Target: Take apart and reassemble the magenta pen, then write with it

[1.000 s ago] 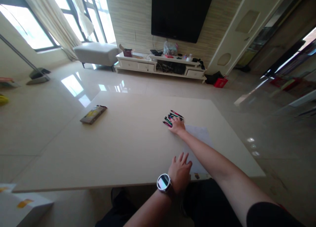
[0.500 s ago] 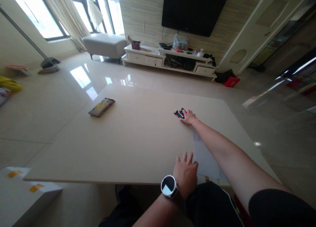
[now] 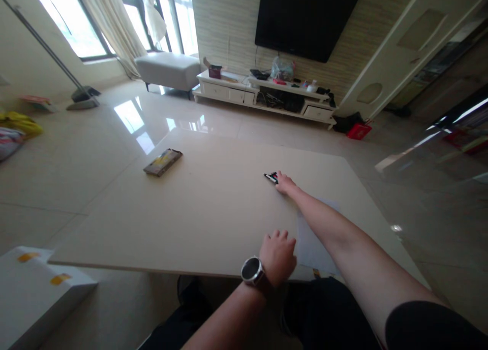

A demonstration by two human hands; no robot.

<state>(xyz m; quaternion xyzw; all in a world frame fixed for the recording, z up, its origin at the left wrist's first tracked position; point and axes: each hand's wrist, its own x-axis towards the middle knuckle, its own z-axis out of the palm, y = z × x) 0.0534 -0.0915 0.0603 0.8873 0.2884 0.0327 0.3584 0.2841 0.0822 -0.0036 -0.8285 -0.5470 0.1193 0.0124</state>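
A small bundle of dark and coloured pens (image 3: 271,177) lies on the far part of the cream table (image 3: 213,213). My right hand (image 3: 285,182) reaches out to it with the fingers closed around the pens, whose ends stick out to the left. Under my right forearm is a pale sheet of paper (image 3: 310,243), partly hidden by the arm. My left hand (image 3: 278,256), with a watch (image 3: 252,270) on its wrist, rests by the near table edge, left of the paper. Its fingers are slightly bent and apart, and it holds nothing.
A flat brown and yellow packet (image 3: 163,162) lies at the table's far left. Below the left corner stands a white box (image 3: 46,294) with orange tape. Beyond the table are a grey bench (image 3: 168,68), a white TV cabinet (image 3: 229,92) and a television (image 3: 305,20).
My right hand has moved slightly left with the pens, which now sit closer together. My left hand has drawn its fingers in a little. The whole view has shifted slightly.
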